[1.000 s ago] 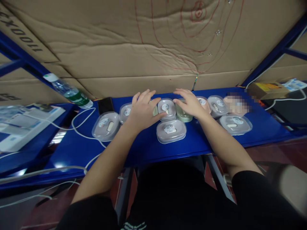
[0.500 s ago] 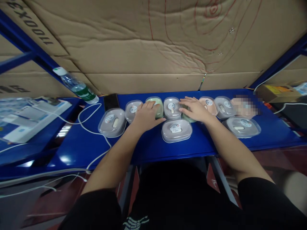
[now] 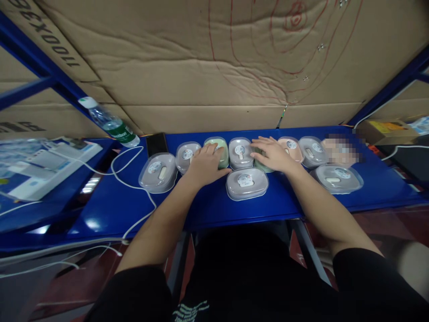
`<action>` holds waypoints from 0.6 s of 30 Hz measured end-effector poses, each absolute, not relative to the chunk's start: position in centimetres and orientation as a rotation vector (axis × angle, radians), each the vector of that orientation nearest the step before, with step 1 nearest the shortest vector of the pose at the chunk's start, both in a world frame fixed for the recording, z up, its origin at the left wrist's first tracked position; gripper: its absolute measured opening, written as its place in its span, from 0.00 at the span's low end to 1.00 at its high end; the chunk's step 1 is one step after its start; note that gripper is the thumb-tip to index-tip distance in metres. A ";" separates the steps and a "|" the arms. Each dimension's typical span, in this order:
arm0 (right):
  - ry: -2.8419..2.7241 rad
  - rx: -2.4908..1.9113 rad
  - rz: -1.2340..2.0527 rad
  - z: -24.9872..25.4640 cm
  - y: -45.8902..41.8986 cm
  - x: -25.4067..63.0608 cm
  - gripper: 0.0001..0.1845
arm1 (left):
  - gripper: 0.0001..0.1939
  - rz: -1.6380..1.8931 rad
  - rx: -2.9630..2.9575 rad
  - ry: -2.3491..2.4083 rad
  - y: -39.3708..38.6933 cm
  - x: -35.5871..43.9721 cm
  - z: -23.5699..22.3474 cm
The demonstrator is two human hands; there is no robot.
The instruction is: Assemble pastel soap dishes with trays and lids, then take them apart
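My left hand (image 3: 208,165) lies with fingers spread over a green lidded container (image 3: 221,146), partly covering it. A grey container (image 3: 188,154) sits just left of that hand. My right hand (image 3: 271,153) rests, fingers stretched out, over another green container (image 3: 263,167), which it mostly hides. Between the hands stands a grey container (image 3: 240,150) with a round sticker. In front of it lies one more grey container (image 3: 247,182). Right of my right hand are a pink container (image 3: 292,145) and a grey one (image 3: 313,150).
More grey containers stand at the left (image 3: 158,172) and right (image 3: 339,179) of the blue table (image 3: 214,212). A water bottle (image 3: 114,125), a dark flat object (image 3: 157,144) and a white cable (image 3: 144,188) are on the left. Cardboard (image 3: 167,80) walls the back.
The view has shifted very slightly. Both hands stay over the same containers, and no container has visibly moved on the table.
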State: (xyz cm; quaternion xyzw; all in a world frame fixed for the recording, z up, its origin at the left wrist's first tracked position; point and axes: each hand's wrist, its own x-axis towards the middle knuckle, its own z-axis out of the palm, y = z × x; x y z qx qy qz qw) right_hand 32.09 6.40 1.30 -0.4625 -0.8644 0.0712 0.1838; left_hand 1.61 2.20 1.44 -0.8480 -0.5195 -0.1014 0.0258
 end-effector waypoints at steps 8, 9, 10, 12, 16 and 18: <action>-2.288 -0.971 0.268 5.6 2.1 31.2 0.28 | 0.38 -0.263 -2.601 -1.678 1.6 2.2 2.5; -2.348 -0.893 0.333 5.8 1.5 30.8 0.30 | 0.38 -0.265 -2.604 -1.683 1.6 2.2 2.5; -2.422 -0.826 0.390 5.8 1.1 30.4 0.31 | 0.38 -0.267 -2.605 -1.687 1.6 2.3 2.5; -2.574 -0.758 0.458 5.3 0.4 29.5 0.33 | 0.37 -0.276 -2.602 -1.699 1.6 2.3 2.5; -2.742 -0.782 0.435 4.2 0.1 28.4 0.37 | 0.35 -0.302 -2.584 -1.713 1.6 2.3 2.7; -2.771 -0.787 0.413 4.0 0.0 28.3 0.42 | 0.35 -0.296 -2.582 -1.723 1.5 2.4 2.7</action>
